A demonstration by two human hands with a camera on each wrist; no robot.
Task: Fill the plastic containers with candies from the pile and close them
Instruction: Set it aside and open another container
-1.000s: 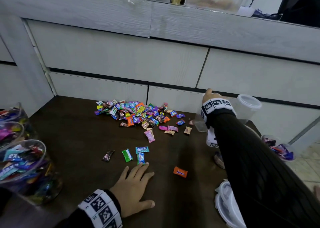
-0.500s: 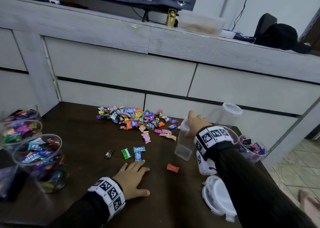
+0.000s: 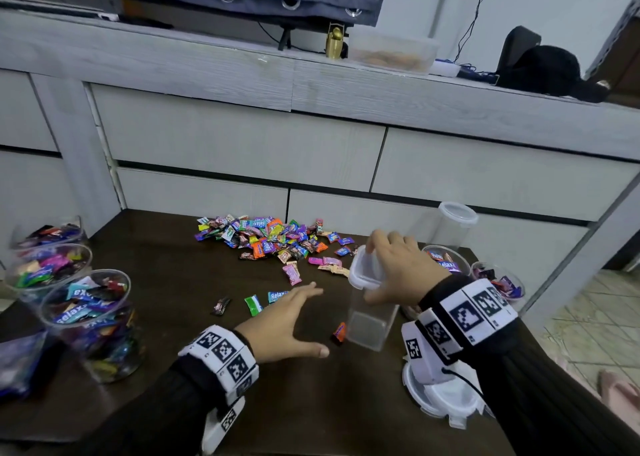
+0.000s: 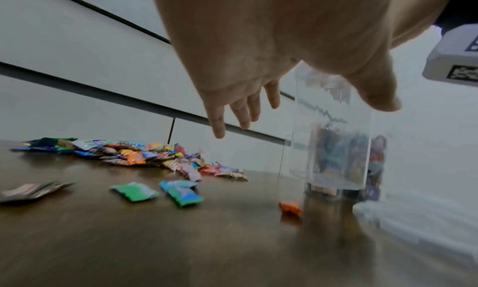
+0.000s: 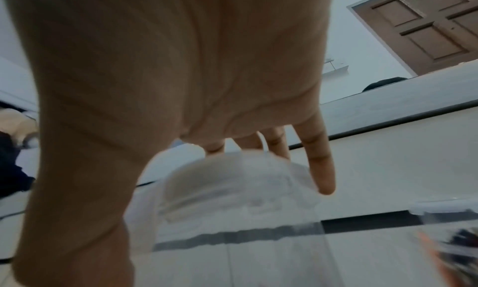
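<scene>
You are gripping the empty lidded clear container (image 3: 369, 303) by its top with your right hand (image 3: 398, 268), just above the dark table (image 3: 166, 282) near the candy pile (image 3: 263, 235), left hand (image 3: 280, 324) spread and approaching; steady the base before unclipping the lid (image 3: 363, 268).

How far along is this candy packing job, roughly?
Partly done. Several round tubs at the left already hold candies, though none shows a lid. In hand: the right hand grips an empty, lidded container by its top while the open left hand reaches toward it. Left: a big candy pile, loose lids, and closing everything.
</scene>
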